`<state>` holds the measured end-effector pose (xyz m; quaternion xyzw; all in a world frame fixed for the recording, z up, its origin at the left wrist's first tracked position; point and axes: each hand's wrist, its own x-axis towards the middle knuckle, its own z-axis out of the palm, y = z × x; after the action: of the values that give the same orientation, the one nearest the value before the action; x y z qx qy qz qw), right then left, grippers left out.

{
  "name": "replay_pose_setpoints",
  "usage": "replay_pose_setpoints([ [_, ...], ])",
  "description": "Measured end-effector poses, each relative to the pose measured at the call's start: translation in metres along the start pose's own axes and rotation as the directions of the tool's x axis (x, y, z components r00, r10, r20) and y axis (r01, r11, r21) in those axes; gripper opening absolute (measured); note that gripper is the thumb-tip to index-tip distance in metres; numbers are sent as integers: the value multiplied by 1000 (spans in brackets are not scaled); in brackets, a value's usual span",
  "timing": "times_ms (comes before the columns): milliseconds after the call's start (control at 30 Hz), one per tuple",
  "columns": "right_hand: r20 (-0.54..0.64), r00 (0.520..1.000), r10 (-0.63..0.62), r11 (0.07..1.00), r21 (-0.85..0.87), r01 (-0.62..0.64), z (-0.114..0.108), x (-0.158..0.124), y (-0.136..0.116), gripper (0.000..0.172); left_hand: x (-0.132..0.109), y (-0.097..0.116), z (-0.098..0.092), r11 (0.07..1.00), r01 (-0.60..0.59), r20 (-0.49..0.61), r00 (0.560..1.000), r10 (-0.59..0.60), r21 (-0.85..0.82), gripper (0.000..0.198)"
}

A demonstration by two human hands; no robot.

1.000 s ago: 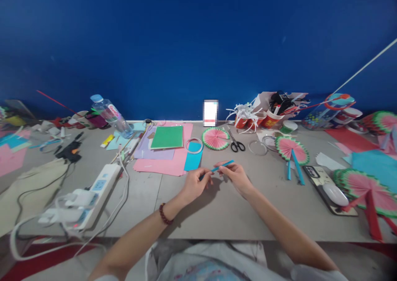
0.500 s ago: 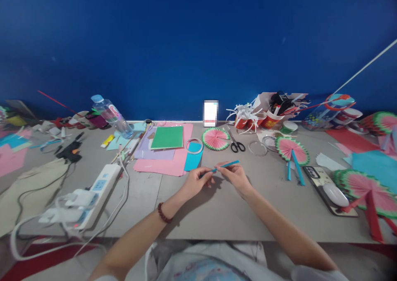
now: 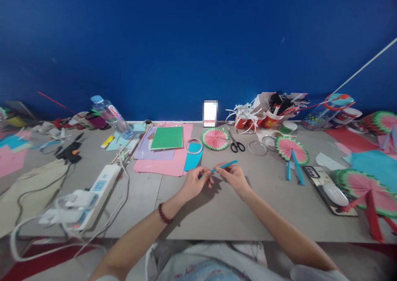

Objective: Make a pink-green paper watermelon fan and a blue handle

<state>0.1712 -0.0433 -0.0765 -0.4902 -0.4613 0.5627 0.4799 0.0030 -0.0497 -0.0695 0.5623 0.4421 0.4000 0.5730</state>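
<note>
A narrow blue paper strip [image 3: 228,164] slants up to the right between my two hands above the grey table. My left hand [image 3: 197,182] pinches its lower left end, while my right hand [image 3: 233,177] grips it near the middle, fingers closed. The strip's right end sticks out past my right fingers. Just beyond the hands lie a blue paper piece [image 3: 192,159], a tape ring [image 3: 194,146], a round pink and green pleated paper fan [image 3: 215,139] and black-handled scissors [image 3: 237,147].
Pink sheets [image 3: 161,167] and a green pack [image 3: 167,137] lie left of centre. A power strip [image 3: 101,190] with cables is at front left, with a glue gun [image 3: 70,150] beyond. Fans with handles [image 3: 292,150], a phone [image 3: 318,186] and a mouse [image 3: 335,195] are right.
The strip and my right hand have shifted very slightly left. Both hands keep their grip on the strip.
</note>
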Motion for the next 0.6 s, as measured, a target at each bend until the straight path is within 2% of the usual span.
replay_pose_setpoints([
  [200,144,990,5,1000,-16,-2,4,-2,4,31,-2,-1,0,998,-24,11,1000,24,53,38],
  [300,94,996,-10,1000,2,10,6,-2,5,30,0,-2,-1,999,9,40,999,-10,37,40],
  [433,-14,999,31,999,-28,-32,7,-1,5,30,2,0,2,995,85,84,993,-80,-53,43],
  [600,-2,998,60,998,-16,-60,4,0,2,31,0,2,4,991,96,37,995,-93,-90,40],
])
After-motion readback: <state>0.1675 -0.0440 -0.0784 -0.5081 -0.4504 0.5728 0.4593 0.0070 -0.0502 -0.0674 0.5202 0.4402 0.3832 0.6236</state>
